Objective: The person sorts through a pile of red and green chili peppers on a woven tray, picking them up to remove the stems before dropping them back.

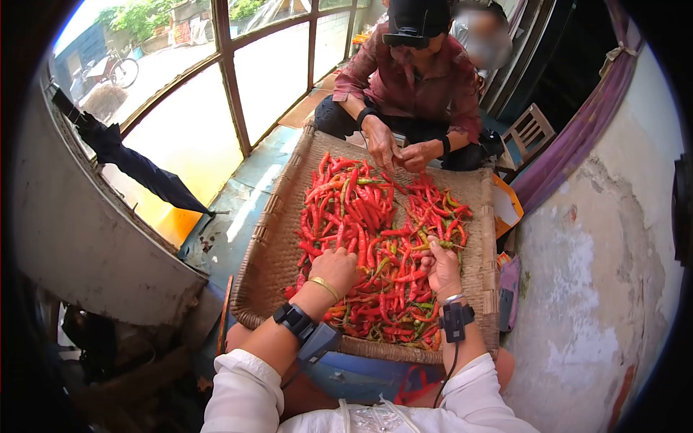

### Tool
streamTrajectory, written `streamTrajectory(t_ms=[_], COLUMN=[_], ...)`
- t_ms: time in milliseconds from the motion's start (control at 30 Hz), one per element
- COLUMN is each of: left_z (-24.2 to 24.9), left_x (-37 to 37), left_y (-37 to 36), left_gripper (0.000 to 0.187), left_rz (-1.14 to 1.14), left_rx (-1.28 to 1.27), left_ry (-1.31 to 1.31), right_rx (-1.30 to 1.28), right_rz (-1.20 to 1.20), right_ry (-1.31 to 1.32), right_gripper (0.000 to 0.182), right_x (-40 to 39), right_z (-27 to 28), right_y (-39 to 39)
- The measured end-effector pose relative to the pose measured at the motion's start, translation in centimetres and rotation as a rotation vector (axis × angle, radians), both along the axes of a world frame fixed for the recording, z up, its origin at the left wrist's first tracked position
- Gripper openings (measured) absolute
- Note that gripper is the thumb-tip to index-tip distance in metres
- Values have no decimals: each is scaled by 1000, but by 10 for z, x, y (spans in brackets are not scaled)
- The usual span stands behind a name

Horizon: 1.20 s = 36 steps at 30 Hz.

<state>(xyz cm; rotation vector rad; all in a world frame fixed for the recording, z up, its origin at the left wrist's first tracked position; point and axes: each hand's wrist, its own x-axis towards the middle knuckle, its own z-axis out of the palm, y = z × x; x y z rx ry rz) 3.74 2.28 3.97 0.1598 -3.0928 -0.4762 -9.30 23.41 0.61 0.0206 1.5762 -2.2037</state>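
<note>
Red peppers, a few of them green or orange, lie heaped in a wide woven tray [278,238]. My left hand [336,270] rests on the left part of the heap [367,209], its fingers curled down among the peppers; whatever they hold is hidden. On the right side, my right hand [442,268] has its thumb and fingers pinched on a greenish-yellow pepper [443,245], just above the other peppers. Both wrists carry dark strapped devices.
Across the tray sits a co-worker [419,86], both hands together over its far edge. Behind is another person [482,43]. A folded umbrella [148,167] leans by the window at left. At right are a wooden chair [529,137], an orange box [507,206] and a peeling wall [585,289].
</note>
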Motion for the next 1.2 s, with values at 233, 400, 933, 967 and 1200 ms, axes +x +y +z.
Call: streamTrajectory(t_ms=[233, 400, 933, 967, 1200], left_z=[-24, -33, -1, -4, 4], left_x=[-4, -7, -10, -10, -4], left_y=[-2, -1, 10, 11, 23], left_gripper=[22, 20, 17, 17, 17], left_rz=[-3, -85, -214, -213, -148], left_rx=[-187, -205, -63, -64, 298], left_ry=[-233, -256, -154, -155, 250], right_rx=[452, 965, 731, 649, 173], right_rz=[261, 737, 597, 538, 487], right_ry=[179, 935, 530, 374, -26], right_gripper=[35, 32, 18, 17, 26], right_x=[21, 58, 52, 50, 51], right_z=[-10, -15, -16, -13, 4], right_y=[-14, -45, -33, -32, -32])
